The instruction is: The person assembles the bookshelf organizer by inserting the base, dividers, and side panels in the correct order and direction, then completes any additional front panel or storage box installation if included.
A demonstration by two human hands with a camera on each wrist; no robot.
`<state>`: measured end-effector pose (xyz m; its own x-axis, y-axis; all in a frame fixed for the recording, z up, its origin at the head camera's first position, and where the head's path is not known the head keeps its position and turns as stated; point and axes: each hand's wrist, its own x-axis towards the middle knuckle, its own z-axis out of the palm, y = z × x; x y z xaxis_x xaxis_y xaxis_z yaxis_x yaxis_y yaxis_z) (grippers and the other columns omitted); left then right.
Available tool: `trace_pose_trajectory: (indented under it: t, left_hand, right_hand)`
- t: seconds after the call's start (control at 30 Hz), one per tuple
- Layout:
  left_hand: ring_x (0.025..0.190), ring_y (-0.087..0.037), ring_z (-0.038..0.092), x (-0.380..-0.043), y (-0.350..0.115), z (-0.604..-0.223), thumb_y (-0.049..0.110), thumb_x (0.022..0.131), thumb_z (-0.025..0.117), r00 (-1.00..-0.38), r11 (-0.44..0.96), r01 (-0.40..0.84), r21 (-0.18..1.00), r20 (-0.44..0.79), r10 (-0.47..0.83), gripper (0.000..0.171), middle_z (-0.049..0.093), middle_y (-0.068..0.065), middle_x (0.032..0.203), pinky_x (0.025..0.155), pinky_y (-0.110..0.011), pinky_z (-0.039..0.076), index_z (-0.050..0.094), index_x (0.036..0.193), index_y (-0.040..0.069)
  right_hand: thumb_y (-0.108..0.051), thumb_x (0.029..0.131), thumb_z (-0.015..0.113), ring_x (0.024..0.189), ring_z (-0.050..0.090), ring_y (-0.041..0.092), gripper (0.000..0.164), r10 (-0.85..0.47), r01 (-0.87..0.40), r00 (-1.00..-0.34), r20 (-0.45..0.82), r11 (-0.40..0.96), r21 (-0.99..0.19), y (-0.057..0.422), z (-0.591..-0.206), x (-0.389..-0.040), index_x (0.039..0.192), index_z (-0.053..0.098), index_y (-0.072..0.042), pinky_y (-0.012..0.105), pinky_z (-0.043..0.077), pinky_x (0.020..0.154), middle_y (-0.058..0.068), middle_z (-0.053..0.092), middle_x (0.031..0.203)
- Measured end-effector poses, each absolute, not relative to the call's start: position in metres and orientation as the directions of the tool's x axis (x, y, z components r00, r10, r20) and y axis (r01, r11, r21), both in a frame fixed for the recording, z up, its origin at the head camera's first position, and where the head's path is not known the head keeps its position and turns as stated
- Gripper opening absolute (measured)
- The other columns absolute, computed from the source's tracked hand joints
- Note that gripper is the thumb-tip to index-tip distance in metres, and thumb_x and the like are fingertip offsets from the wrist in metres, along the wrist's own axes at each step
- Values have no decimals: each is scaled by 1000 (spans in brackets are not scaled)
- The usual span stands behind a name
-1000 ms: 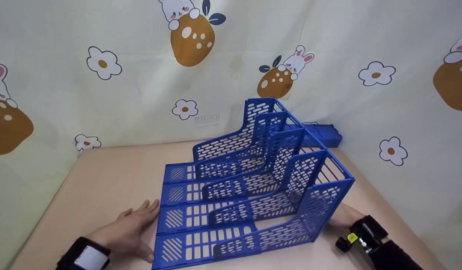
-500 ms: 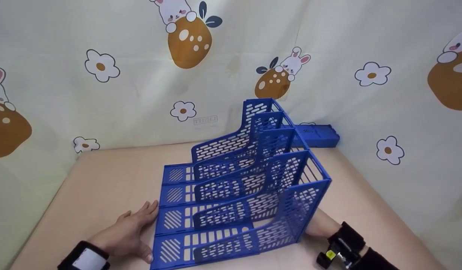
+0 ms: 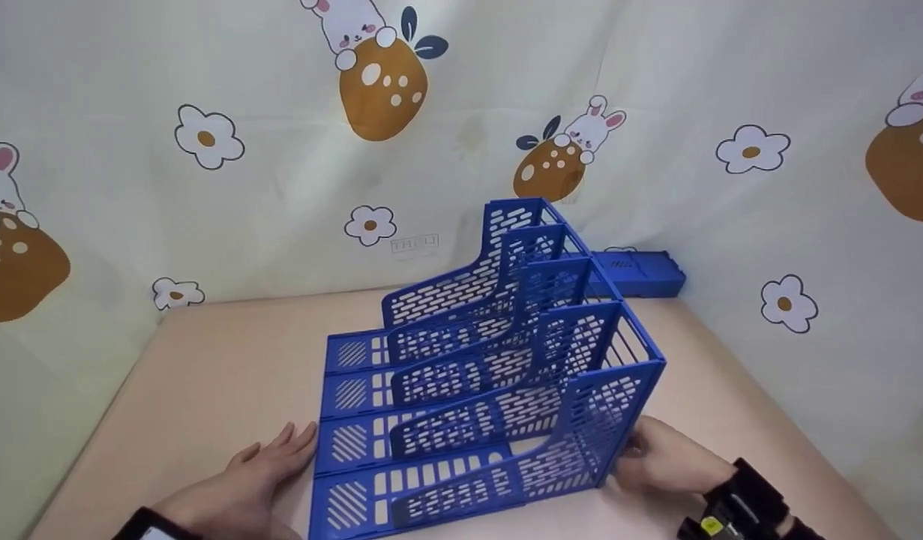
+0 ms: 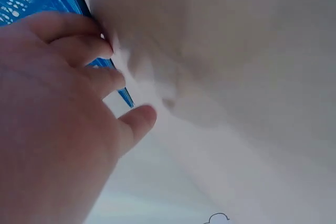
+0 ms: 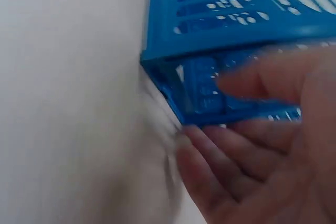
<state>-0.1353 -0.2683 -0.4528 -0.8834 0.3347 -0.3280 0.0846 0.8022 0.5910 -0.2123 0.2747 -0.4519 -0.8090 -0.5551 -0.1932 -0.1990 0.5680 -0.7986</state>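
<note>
Left fingers (image 3: 299,444) spread against blue plastic rack (image 3: 540,337) (slotted, curved-sided); right fingers (image 5: 202,166) parted near rear corner.

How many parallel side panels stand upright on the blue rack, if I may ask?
5: far end panel, then second panel, third panel, fourth panel, and near end panel.

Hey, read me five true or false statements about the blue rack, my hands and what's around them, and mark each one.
1. The left hand is at the low end of the blue rack. True.
2. The right hand is beside the left hand. False: the right hand is at the rack's tall end.
3. The rack has two upright panels. False: five show.
4. Another blue piece lies beyond the rack. True.
5. The backdrop is plain. False: it has rabbits and flowers printed on it.
</note>
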Motion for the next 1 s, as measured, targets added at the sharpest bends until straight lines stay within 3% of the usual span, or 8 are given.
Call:
trace_pose_trajectory:
  t: [0.13,0.27,0.43,0.57,0.67,0.83,0.93,1.0]
  left_hand:
    - [156,-45,3,-133,-264,-452,67,53,92,-896,823,107,558,-305,323,140,18,-13,170,116,-75,-7,24,162,11]
    - [157,-41,9,-136,-261,-452,70,49,91,-907,835,99,542,-297,300,141,22,-11,169,119,-72,-6,28,160,10]
    - [157,-38,16,-139,-262,-456,71,47,90,-910,829,139,542,-261,323,141,24,-13,168,118,-73,-3,32,158,6]
    - [157,-37,18,-140,-264,-457,67,46,93,-914,813,143,564,-240,327,142,21,-14,169,120,-69,-1,32,157,3]
    - [156,-38,18,-141,-266,-457,65,45,93,-917,818,155,554,-226,327,142,20,-15,169,120,-69,0,32,157,1]
    - [157,-39,17,-141,-268,-458,62,45,93,-914,816,117,566,-261,312,141,19,-15,169,120,-69,0,31,157,2]
    - [156,-41,17,-141,-272,-460,62,49,93,-912,793,82,603,-275,304,136,22,-13,169,121,-69,4,33,157,6]
    - [155,-43,18,-144,-276,-461,62,53,90,-919,784,88,615,-253,301,131,24,-14,168,121,-69,9,34,157,5]
  right_hand:
    - [-17,89,77,125,61,25,59,-653,-107,-703,-282,489,-865,288,-449,-219,144,56,-20,64,36,115,2,68,135]
    - [-20,87,80,130,60,22,63,-686,-148,-693,-223,438,-887,290,-453,-230,145,55,-21,70,24,118,1,69,135]
    - [-17,83,83,128,62,23,67,-709,-196,-683,-175,408,-892,289,-454,-238,144,55,-20,69,22,119,2,70,133]
    - [-18,82,84,127,63,20,65,-709,-228,-687,-157,416,-880,281,-451,-237,141,57,-22,46,31,121,-1,71,132]
    - [-26,82,84,123,65,18,56,-700,-282,-700,-138,449,-848,268,-448,-234,134,65,-25,28,38,114,-4,73,127]
    - [-34,81,85,113,64,20,47,-656,-275,-730,-191,538,-797,258,-441,-226,125,70,-28,33,44,106,-9,74,120]
    - [-28,87,80,106,65,24,41,-665,-261,-716,-213,538,-802,264,-437,-233,126,69,-23,31,49,98,-3,74,118]
    - [-22,91,76,113,65,29,48,-650,-288,-742,-161,527,-800,268,-438,-243,137,63,-15,38,51,101,6,72,127]
